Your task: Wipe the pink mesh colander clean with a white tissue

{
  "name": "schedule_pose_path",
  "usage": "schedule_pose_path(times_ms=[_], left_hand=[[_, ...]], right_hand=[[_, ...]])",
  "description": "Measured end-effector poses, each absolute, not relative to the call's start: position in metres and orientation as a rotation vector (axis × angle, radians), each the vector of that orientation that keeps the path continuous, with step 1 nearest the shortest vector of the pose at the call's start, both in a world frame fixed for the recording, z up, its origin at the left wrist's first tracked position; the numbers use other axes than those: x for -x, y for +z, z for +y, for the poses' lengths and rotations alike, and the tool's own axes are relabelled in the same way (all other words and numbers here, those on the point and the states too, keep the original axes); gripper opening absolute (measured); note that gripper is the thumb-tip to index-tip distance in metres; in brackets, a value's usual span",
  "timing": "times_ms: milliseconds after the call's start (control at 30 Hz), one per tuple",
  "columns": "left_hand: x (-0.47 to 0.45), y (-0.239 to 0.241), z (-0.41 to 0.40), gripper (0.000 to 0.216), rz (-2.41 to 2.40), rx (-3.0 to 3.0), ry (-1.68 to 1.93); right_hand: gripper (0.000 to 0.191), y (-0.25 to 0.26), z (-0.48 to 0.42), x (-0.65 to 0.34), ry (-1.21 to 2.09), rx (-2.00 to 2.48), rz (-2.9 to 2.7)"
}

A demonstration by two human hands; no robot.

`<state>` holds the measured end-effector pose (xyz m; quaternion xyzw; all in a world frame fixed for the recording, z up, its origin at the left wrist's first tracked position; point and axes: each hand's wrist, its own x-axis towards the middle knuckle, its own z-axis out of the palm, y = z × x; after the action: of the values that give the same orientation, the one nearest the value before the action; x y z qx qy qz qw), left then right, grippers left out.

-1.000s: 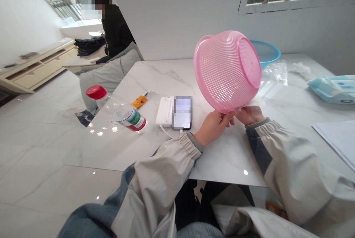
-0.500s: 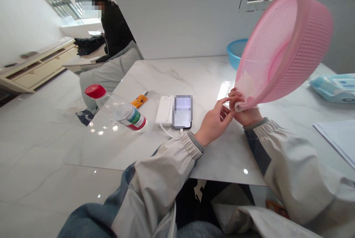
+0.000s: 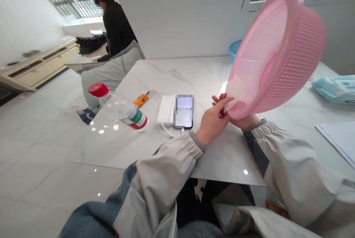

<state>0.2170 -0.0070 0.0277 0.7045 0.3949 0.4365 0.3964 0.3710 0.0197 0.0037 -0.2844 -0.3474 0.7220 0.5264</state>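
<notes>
Noting a pink basket [image 3: 302, 53] held up over the marble-look table [image 3: 166, 75], tilted, rising up and to the right from the fingers. Long line of its mouth runs from the hands at the low rim to the far upper rim; base turned away to the right. Right hand [image 3: 242, 121] nearer, partly under the basket, fingers curled closed on the low rim. Left hand [image 3: 215, 125] just beside it, fingers bent, gap small, tips on a white sheet [image 3: 235, 87] lying over the rim; cannot tell if they pinch it. Count: one pink basket, one white sheet, one blue basin [image 3: 234, 50] partly hidden behind, one phone [image 3: 183, 112], one white power bank [image 3: 165, 110], one red-capped bottle [image 3: 134, 116], one orange tag [image 3: 141, 100], one wipes pack [image 3: 334, 91].
</notes>
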Motion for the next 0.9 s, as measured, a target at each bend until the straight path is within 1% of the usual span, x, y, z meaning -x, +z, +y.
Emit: schedule_pose_path(times_ms=[67, 200, 333, 400, 467, 533, 600, 667, 800, 900], left_hand=[[-0.218, 0.028, -0.007, 0.041, 0.987, -1.789, 1.081], [-0.218, 0.026, -0.008, 0.043, 0.862, -1.754, 1.105], [-0.217, 0.027, -0.011, 0.042, 0.724, -1.750, 1.185], [-0.217, 0.027, -0.011, 0.046, 0.681, -1.745, 1.191], [-0.218, 0.025, -0.011, 0.054, 0.668, -1.734, 1.158], [-0.218, 0.021, -0.009, 0.064, 0.702, -1.733, 1.115], [-0.218, 0.018, -0.006, 0.068, 0.786, -1.756, 1.087], [-0.218, 0.017, -0.003, 0.062, 0.884, -1.783, 1.078], [-0.215, 0.022, -0.001, 0.040, 1.018, -1.823, 1.125], [-0.214, 0.026, 0.000, 0.028, 1.057, -1.848, 1.181]], right_hand=[[0.030, 0.006, 0.018, -0.370, 1.720, 0.681, -0.871], [0.038, 0.007, 0.016, -0.374, 1.734, 0.685, -0.988], [0.044, 0.005, 0.018, -0.378, 1.760, 0.627, -0.947], [0.042, 0.005, 0.019, -0.378, 1.759, 0.611, -0.887], [0.039, 0.007, 0.020, -0.376, 1.756, 0.611, -0.835], [0.037, 0.010, 0.020, -0.373, 1.753, 0.618, -0.807], [0.037, 0.012, 0.018, -0.370, 1.746, 0.624, -0.813], [0.038, 0.015, 0.015, -0.367, 1.750, 0.624, -0.853], [0.042, 0.019, 0.011, -0.361, 1.795, 0.643, -0.927], [0.039, 0.022, 0.010, -0.357, 1.771, 0.687, -0.933]])
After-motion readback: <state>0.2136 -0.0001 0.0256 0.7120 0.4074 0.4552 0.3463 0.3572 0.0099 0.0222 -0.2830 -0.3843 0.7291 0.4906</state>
